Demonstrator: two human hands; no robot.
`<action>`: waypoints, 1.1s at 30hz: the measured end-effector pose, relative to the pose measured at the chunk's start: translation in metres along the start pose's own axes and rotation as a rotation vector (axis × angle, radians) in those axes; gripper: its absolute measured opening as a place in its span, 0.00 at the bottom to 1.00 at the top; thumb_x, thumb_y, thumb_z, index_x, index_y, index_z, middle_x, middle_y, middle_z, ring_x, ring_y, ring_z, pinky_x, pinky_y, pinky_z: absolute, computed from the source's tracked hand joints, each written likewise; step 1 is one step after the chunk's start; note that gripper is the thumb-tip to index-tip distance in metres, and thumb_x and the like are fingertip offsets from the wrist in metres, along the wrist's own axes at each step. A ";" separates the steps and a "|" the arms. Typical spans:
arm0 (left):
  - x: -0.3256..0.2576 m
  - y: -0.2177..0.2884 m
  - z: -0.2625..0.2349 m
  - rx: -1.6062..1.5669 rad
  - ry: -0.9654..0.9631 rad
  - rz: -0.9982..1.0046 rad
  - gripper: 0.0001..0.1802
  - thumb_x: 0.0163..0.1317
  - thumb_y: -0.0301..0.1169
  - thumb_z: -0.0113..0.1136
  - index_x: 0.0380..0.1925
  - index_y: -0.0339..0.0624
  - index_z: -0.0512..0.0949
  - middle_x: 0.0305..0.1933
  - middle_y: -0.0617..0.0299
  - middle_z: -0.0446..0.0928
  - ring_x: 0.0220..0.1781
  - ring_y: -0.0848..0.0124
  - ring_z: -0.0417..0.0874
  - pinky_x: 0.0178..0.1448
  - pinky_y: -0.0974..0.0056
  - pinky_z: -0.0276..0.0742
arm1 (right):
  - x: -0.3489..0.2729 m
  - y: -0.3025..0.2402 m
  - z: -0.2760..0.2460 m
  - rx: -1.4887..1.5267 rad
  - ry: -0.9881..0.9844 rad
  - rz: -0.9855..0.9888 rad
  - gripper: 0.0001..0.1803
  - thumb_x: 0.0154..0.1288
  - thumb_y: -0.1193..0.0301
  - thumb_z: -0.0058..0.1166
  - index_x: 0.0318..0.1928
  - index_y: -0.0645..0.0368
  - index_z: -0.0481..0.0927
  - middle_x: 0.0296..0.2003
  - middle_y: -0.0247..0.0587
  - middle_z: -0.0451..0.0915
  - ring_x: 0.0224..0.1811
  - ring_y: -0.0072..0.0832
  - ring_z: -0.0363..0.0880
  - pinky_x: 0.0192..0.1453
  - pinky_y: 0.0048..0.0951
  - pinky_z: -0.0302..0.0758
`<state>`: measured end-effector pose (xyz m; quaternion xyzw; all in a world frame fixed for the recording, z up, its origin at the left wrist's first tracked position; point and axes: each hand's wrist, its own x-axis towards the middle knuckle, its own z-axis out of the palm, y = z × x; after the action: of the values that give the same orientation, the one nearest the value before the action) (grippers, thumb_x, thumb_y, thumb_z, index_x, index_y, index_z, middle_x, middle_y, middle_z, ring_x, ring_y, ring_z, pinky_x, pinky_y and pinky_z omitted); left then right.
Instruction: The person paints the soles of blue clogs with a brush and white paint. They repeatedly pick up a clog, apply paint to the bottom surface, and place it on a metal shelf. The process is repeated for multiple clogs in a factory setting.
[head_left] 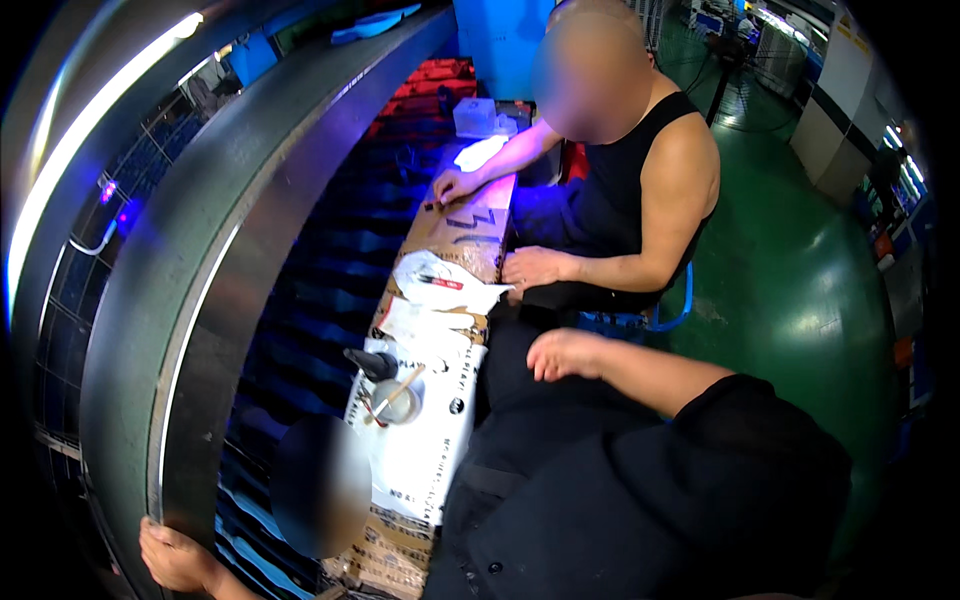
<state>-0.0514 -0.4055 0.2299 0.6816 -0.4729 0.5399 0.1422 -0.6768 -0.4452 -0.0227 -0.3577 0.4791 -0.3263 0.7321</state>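
At the lower left, my left hand has its fingers wrapped round the edge of the long conveyor frame. My right hand is above my dark-clothed lap, fingers loosely bent and apart, with nothing seen in it. Between my hands runs a narrow cardboard-topped bench, partly covered by a white printed plastic sheet. On the sheet stands a small round tub with a wooden-handled brush lying across it. Beside the tub is a black tapered object.
A co-worker sits beyond me; one hand touches a small dark piece on the cardboard. A crumpled white bag lies between us. Farther off stands a clear plastic box. A blurred dark oval hides part of the bench. Green floor lies right.
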 end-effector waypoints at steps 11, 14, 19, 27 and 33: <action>0.000 0.005 -0.001 -0.021 -0.002 0.001 0.28 0.70 0.47 0.30 0.40 0.41 0.80 0.40 0.56 0.81 0.42 0.54 0.79 0.44 0.53 0.73 | 0.054 0.063 0.012 0.207 -0.184 0.189 0.10 0.70 0.67 0.43 0.43 0.60 0.71 0.29 0.41 0.77 0.30 0.27 0.77 0.38 0.27 0.76; 0.000 0.006 -0.004 -0.014 -0.034 -0.003 0.28 0.69 0.48 0.30 0.40 0.42 0.79 0.40 0.57 0.81 0.42 0.54 0.79 0.44 0.52 0.73 | 0.052 0.062 0.011 0.310 -0.216 0.173 0.15 0.67 0.73 0.47 0.53 0.62 0.69 0.31 0.42 0.77 0.31 0.27 0.78 0.44 0.29 0.78; -0.002 0.002 -0.002 0.015 -0.053 -0.021 0.29 0.69 0.49 0.29 0.41 0.43 0.79 0.41 0.57 0.81 0.42 0.54 0.79 0.44 0.53 0.73 | 0.049 0.054 0.010 0.329 -0.245 0.207 0.15 0.66 0.75 0.45 0.53 0.62 0.69 0.32 0.43 0.78 0.32 0.28 0.79 0.44 0.29 0.78; 0.000 0.006 -0.003 0.027 -0.051 -0.024 0.30 0.70 0.49 0.28 0.41 0.43 0.80 0.41 0.58 0.81 0.42 0.55 0.79 0.44 0.52 0.73 | 0.053 0.065 0.012 0.277 -0.194 0.173 0.12 0.72 0.65 0.42 0.44 0.61 0.71 0.31 0.46 0.79 0.31 0.30 0.79 0.42 0.29 0.78; -0.001 0.004 -0.002 -0.002 -0.009 -0.023 0.29 0.70 0.48 0.29 0.40 0.44 0.80 0.41 0.58 0.81 0.41 0.55 0.79 0.43 0.53 0.73 | 0.052 0.065 0.010 0.282 -0.193 0.119 0.19 0.74 0.59 0.38 0.28 0.58 0.70 0.30 0.47 0.79 0.31 0.33 0.79 0.41 0.31 0.77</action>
<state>-0.0558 -0.4058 0.2289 0.6893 -0.4661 0.5348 0.1470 -0.6411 -0.4515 -0.0986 -0.2522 0.3765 -0.3105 0.8356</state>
